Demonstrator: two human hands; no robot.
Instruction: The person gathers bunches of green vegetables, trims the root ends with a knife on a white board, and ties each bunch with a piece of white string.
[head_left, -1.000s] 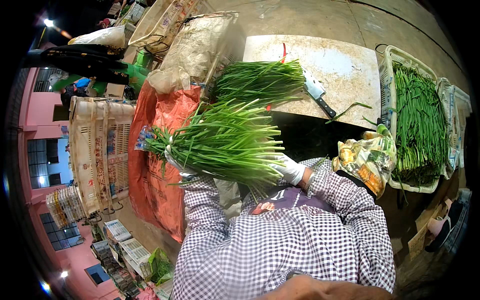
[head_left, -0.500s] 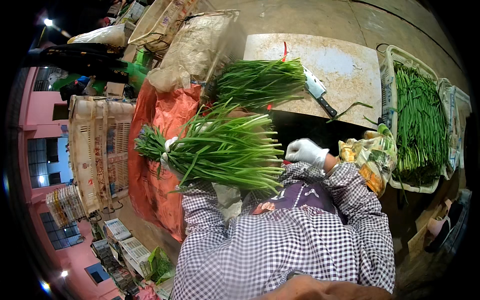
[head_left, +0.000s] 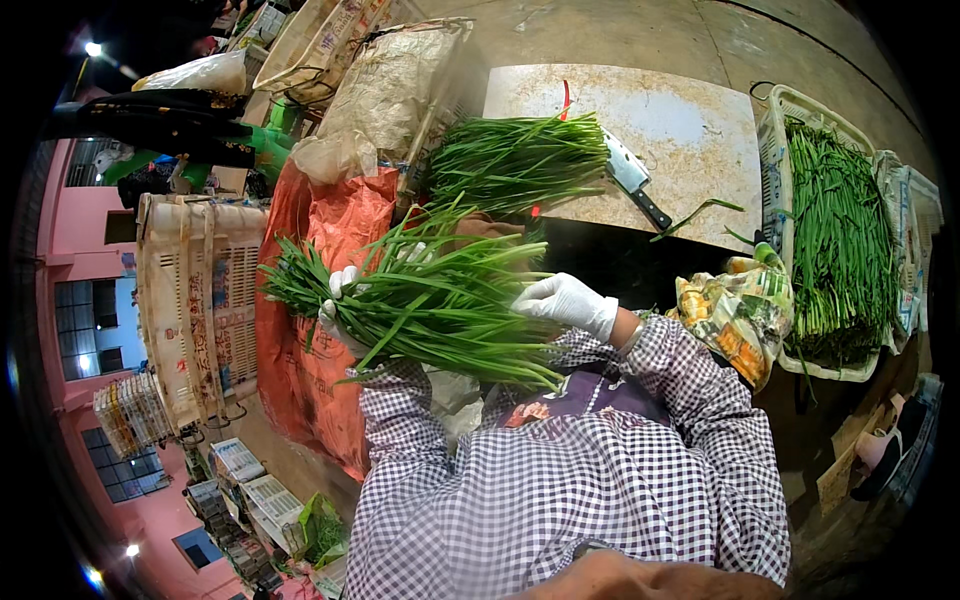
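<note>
Your left hand grips a bunch of long green stalks in front of you, and your right hand meets its pale ends.
Your gloved left hand (head_left: 345, 283) is closed around the bunch (head_left: 440, 305), near its leafy end, above the orange sack (head_left: 335, 395). Your gloved right hand (head_left: 572, 303) has its fingers drawn together; whether they pinch a stalk, I cannot tell. Beyond, a second pile (head_left: 520, 160) lies on the pale board (head_left: 690, 130), just beside a cleaver (head_left: 630, 172).

Crated greens (head_left: 840, 230) and a knife (head_left: 628, 168) suggest a produce-packing area.
</note>
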